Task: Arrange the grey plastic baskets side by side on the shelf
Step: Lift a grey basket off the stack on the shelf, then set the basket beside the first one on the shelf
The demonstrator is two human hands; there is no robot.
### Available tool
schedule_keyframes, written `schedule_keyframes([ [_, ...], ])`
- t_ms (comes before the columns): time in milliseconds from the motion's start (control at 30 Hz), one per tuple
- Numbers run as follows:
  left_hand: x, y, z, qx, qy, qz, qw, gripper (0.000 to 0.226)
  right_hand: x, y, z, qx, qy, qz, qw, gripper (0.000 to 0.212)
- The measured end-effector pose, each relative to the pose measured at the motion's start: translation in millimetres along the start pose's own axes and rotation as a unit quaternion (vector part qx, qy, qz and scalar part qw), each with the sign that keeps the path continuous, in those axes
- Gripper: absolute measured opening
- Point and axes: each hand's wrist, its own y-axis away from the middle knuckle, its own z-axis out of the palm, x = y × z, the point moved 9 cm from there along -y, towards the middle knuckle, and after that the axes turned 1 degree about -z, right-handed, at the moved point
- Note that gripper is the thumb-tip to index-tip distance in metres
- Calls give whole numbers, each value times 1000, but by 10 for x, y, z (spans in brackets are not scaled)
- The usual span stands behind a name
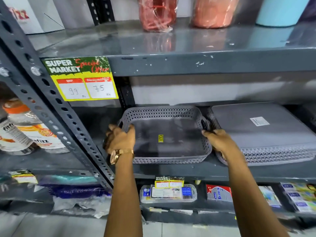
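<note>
On the middle shelf (pixel 171 170) stands an open grey basket (pixel 164 134). The left hand (pixel 119 139) grips its left rim and the right hand (pixel 217 139) grips its right handle. Just beside it, to the right, a second grey basket (pixel 263 132) lies upside down.

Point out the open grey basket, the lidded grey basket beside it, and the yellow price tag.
open grey basket (pixel 164 142): head view, on its bare floor.
lidded grey basket (pixel 248 127): head view, on the flat lid.
yellow price tag (pixel 80 79): head view, on the tag's middle, at the upper shelf's edge.
</note>
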Motion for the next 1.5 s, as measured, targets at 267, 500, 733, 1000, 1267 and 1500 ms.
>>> schedule_keyframes([
  [267,1687,1142,705,-77,202,244,945,22,-283,-121,-1569,163,-82,-143,973,29],
  [500,2140,1897,1908,-219,145,145,954,44,464,-763,-2797,160,93,-80,980,48],
  [733,2067,1980,2169,-147,105,-13,984,109,876,-1094,-2760,62,-72,4,995,67],
  [1000,2419,2132,1694,-41,496,14,867,93,457,-903,-3521,153,-378,-116,906,33],
  [1267,2036,2291,1683,-91,450,-25,888,83,1331,-669,-3322,111,-254,36,960,103],
  [1500,1510,2550,1864,-112,328,-55,936,63,1514,-247,-3107,100,-117,29,988,63],
])
